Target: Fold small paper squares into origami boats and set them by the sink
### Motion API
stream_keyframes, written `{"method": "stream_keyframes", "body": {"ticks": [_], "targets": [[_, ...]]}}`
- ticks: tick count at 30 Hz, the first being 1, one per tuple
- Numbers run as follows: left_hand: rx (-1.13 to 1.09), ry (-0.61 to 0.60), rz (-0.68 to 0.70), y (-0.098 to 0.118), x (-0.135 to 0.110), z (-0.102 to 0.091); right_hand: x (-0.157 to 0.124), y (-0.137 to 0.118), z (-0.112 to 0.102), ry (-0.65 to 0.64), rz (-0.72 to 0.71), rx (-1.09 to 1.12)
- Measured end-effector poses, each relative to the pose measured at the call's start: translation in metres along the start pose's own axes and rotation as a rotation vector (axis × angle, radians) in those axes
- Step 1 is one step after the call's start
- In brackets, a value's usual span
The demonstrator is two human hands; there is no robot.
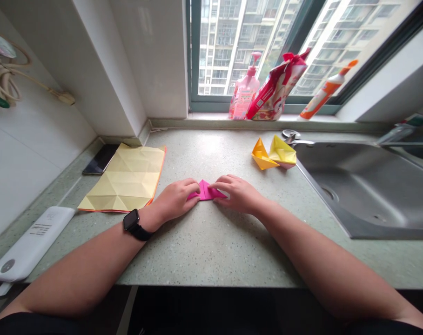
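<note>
A small folded sheet of pink paper (204, 190) lies on the counter between my hands, with a pointed peak at its middle. My left hand (178, 197) grips its left end, fingers curled and partly covering it; a black watch is on that wrist. On the other end, my right hand (237, 191) pinches the paper between thumb and fingers. Beyond my right hand stand an orange paper boat (263, 156) and a yellow paper boat (283, 152), side by side. To the left is a stack of creased yellow paper (127, 179) with orange edges.
A metal sink (372, 186) is set into the counter (211, 251) at the right. On the windowsill stand a pink pump bottle (244, 93), a red bag (279, 88) and an orange-white bottle (323, 95). At left are a phone (98, 160) and a white power bank (33, 242) with a cable.
</note>
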State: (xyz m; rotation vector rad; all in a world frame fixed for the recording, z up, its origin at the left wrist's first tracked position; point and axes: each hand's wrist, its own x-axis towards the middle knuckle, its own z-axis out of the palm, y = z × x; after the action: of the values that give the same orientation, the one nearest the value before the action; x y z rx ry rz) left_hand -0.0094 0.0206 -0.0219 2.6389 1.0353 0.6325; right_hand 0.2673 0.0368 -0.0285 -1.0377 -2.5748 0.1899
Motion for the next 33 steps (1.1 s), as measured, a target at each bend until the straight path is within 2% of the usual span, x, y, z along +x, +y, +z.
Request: {"method": "stream_keyframes", "body": {"ticks": [6,12,20,25,29,33], "targets": [[-0.043,0.015,-0.027,-0.001,0.000,0.001,0.001,-0.002,0.001,0.031,0.033,0.019],[-0.157,0.080,-0.092,-0.005,0.004,0.000,0.002,-0.003,0.001,0.087,0.078,0.142],[-0.279,0.207,-0.119,-0.007,0.004,-0.003,0.002,-0.003,0.004,0.227,0.008,0.250],[-0.446,0.284,-0.097,0.002,0.003,-0.002,0.002,-0.010,0.004,0.346,-0.088,0.306],[-0.545,0.288,-0.065,0.009,0.003,-0.003,0.002,-0.016,0.003,0.388,-0.165,0.320],[-0.677,0.264,-0.112,0.011,0.003,-0.005,0.002,-0.017,0.003,0.387,-0.131,0.351]]}}
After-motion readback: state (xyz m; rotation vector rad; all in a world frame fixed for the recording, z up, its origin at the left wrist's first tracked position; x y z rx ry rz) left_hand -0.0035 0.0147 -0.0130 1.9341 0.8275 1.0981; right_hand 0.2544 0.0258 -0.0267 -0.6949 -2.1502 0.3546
